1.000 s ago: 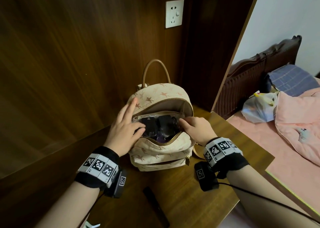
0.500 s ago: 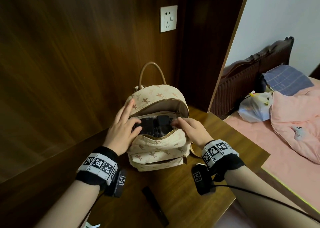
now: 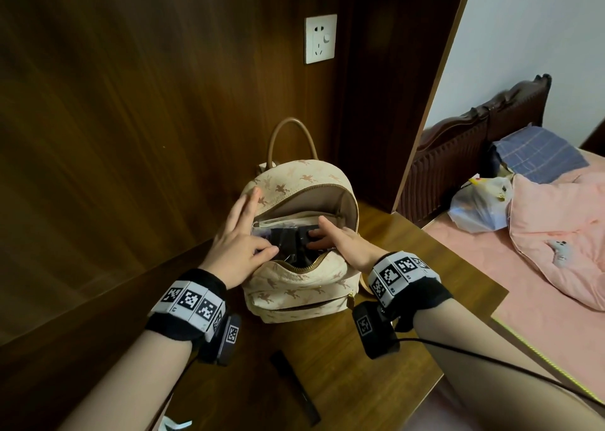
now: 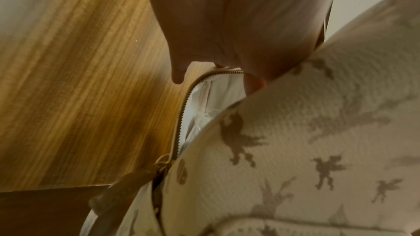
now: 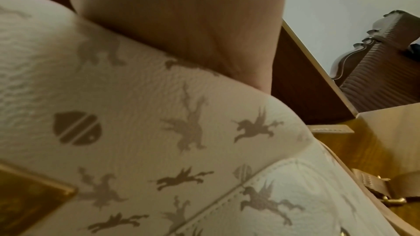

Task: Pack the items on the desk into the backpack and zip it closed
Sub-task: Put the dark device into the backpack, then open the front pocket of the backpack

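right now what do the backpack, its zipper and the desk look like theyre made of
Backpack: cream pebbled leather or faux leather, going by the grainy embossed surface with printed winged horses. Zipper: metal, brass-coloured teeth with a dull shine. Desk: wood or wood-look laminate, glossy, with streaky brown grain; which one cannot be told.

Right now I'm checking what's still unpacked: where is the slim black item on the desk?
Head view: the slim black item lies on the desk, in front of the backpack, between the wrists.

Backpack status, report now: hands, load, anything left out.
Left hand and right hand both open, pressing the black bundle into the backpack. Main zipper unzipped. Black stick-shaped item on the desk, unpacked.
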Demonstrator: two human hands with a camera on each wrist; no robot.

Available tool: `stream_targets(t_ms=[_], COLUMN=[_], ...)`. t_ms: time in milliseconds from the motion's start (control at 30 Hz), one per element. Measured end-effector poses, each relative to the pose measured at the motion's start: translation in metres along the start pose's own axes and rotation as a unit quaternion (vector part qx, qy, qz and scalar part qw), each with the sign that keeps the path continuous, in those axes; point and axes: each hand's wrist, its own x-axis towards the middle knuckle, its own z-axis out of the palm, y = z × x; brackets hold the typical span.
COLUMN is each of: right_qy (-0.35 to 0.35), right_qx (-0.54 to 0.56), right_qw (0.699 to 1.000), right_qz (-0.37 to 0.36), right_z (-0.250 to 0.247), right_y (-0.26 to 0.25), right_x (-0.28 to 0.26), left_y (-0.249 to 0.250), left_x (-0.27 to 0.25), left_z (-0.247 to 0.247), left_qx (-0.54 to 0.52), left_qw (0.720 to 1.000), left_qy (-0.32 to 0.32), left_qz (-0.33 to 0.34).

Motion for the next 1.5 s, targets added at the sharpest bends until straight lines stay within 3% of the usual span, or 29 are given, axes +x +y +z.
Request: stream_targets(t_ms=[167, 267, 367, 533, 633, 833, 1033, 1133, 1333, 1433, 1500], right_qy=[0.013, 0.039, 0.096, 0.198, 0.245, 0.354, 0.392, 0.382, 0.304, 0.236, 0.154], right_qx=[-0.053, -0.043, 0.043, 0.052, 0.056, 0.077, 0.083, 0.066, 0.051, 0.02, -0.038], right_qw=[0.998, 0.998, 0.994, 0.978, 0.967, 0.929, 0.916, 0.921, 0.949, 0.968, 0.984], right_qz=[0.021, -0.031, -0.028, -0.034, -0.048, -0.077, 0.019, 0.041, 0.071, 0.079, 0.085], right_z=[0.001, 0.003, 0.007, 0.006, 0.004, 0.002, 0.021, 0.04, 0.082, 0.106, 0.121], right_y=[-0.002, 0.005, 0.012, 0.012, 0.016, 0.035, 0.078, 0.096, 0.115, 0.117, 0.115], right_x=[-0.005, -0.009, -0.012, -0.027, -0.036, -0.047, -0.052, -0.056, -0.057, -0.055, -0.052], left_y=[0.002, 0.001, -0.002, -0.008, -0.013, -0.025, -0.035, -0.043, -0.064, -0.066, -0.064], left_x=[-0.001, -0.002, -0.003, -0.005, -0.011, -0.032, -0.06, -0.077, -0.108, -0.121, -0.129], left_z=[0.0, 0.001, 0.004, 0.009, 0.016, 0.036, 0.068, 0.093, 0.14, 0.15, 0.156], left_qx=[-0.011, -0.046, -0.074, -0.069, -0.118, -0.201, -0.205, -0.197, -0.167, -0.171, -0.166], left_qw=[1.0, 0.999, 0.997, 0.995, 0.985, 0.949, 0.929, 0.935, 0.959, 0.961, 0.965], left_qy=[-0.007, 0.003, 0.025, 0.065, 0.121, 0.244, 0.303, 0.269, 0.126, 0.071, 0.027], left_qz=[-0.012, -0.014, -0.011, 0.013, 0.03, 0.003, -0.062, -0.119, -0.19, -0.206, -0.201])
